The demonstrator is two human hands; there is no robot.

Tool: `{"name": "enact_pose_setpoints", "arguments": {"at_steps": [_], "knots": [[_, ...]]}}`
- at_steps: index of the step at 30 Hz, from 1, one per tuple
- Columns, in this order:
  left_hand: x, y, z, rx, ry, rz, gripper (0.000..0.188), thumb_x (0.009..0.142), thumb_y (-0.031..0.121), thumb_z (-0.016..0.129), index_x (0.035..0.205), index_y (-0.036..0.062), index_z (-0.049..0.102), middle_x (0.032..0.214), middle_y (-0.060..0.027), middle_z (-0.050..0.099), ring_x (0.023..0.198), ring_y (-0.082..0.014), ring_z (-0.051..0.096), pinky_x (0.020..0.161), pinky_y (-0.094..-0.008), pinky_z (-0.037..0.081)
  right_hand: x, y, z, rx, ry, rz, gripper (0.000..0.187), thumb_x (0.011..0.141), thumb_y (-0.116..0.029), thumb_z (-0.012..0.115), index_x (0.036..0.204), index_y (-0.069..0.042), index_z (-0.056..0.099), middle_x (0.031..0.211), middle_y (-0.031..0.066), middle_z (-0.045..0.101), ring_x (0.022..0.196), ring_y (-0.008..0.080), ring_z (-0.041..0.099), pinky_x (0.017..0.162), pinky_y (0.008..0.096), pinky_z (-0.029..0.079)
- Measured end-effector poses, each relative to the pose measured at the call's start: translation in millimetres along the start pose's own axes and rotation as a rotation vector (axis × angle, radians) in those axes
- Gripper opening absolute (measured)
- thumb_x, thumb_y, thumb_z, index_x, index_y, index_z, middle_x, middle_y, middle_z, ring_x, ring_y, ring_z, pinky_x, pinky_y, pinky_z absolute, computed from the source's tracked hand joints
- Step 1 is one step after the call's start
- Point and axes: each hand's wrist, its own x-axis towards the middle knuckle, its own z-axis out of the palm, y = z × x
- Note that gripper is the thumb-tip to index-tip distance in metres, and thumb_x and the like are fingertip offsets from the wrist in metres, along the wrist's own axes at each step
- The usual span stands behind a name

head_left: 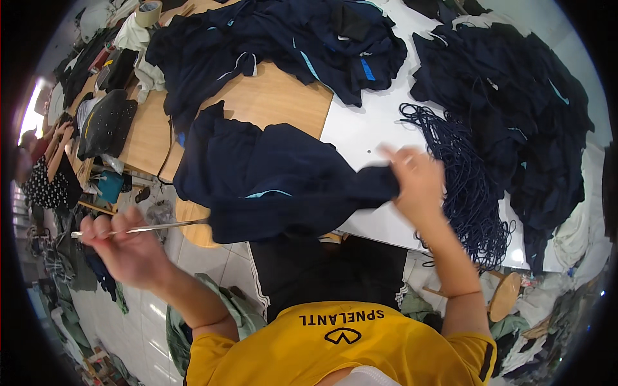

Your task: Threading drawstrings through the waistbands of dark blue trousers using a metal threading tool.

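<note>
Head view: the left hand (125, 251) wraps its fingers round a thin metal rod (172, 225) and the right hand (418, 185) grips a navy garment (277, 157) at the near edge of the surface (283, 96).

Right fingers (403, 161) blurred; metal rod (177, 224): far end hidden by garment (264, 161).

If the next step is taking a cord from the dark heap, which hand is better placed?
Probably the right hand: it is beside the cord heap, though it holds an end of the dark garment. The left hand is farther away, holding a thin rod.
</note>
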Motion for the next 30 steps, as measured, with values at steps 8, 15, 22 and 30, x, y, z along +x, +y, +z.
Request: {"name": "enact_pose_setpoints", "arguments": {"at_steps": [8, 15, 22, 30], "knots": [[19, 125, -244, -0.057, 0.230, -0.044, 0.016, 0.100, 0.021, 0.048, 0.094, 0.0066, 0.050, 0.081, 0.0008, 0.051, 0.074, -0.0140, 0.050, 0.069, -0.0300, 0.042, 9, 172, -63, -0.758, 0.317, 0.270, 0.060, 0.074, -0.008, 0.065, 0.131, -0.026, 0.054, 0.112, -0.0019, 0.060, 0.097, 0.0193, 0.059, 0.080, 0.0352, 0.041], [-13, -9, -199, 0.422, 0.532, -0.268, 0.040, 0.098, 0.029, 0.052, 0.131, 0.0057, 0.048, 0.128, -0.0086, 0.057, 0.105, -0.0184, 0.060, 0.088, -0.0270, 0.047, 12, 153, -3, 0.570, 0.284, 0.435, 0.045, 0.083, -0.003, 0.058, 0.127, -0.008, 0.056, 0.113, 0.0050, 0.058, 0.104, 0.0181, 0.056, 0.094, 0.0286, 0.043], [-40, -145, 25, -0.169, 0.306, -0.425, 0.016, 0.095, 0.017, 0.059, 0.108, 0.0081, 0.059, 0.095, -0.0083, 0.069, 0.093, -0.0262, 0.068, 0.081, -0.0353, 0.058, 40, -28, 24, 1.372, -0.319, 0.209, 0.068, 0.085, -0.019, 0.063, 0.146, -0.008, 0.036, 0.132, 0.0104, 0.056, 0.110, 0.0149, 0.055, 0.090, 0.0260, 0.043], [-61, -138, 54, -0.081, 0.270, -0.334, 0.014, 0.096, 0.019, 0.057, 0.105, 0.0078, 0.058, 0.094, -0.0098, 0.069, 0.088, -0.0247, 0.070, 0.072, -0.0345, 0.060, 30, -61, 30, 1.705, -0.300, 0.517, 0.019, 0.090, -0.008, 0.060, 0.105, 0.002, 0.065, 0.100, 0.0083, 0.068, 0.092, 0.0131, 0.062, 0.086, 0.0259, 0.049]]}}
